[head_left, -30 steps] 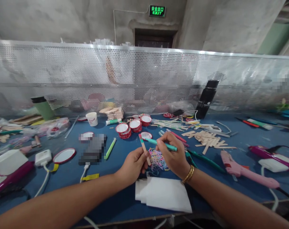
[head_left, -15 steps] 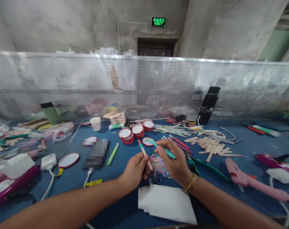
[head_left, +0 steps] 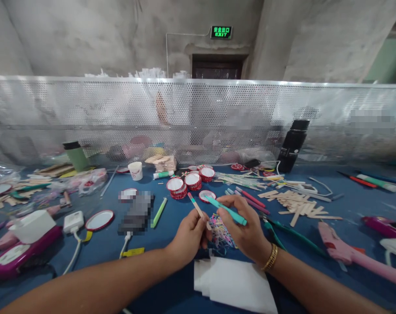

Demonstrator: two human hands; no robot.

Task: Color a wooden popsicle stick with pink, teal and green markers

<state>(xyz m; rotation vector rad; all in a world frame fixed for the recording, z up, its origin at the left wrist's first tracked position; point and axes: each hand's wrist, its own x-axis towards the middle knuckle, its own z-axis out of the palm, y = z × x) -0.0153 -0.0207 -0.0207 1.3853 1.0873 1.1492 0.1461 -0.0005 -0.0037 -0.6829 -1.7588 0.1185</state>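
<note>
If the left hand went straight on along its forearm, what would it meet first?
Probably the right hand, which holds a turquoise marker. In the picture a tangle of colorful strands comes between, but seems to lie lower; depth is unclear.

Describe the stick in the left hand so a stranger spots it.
On the blue table, find the white paper in front. Just beyond, the left hand holds the stick. Unlike the plain sticks piled farther right, its end is pink and green.
</note>
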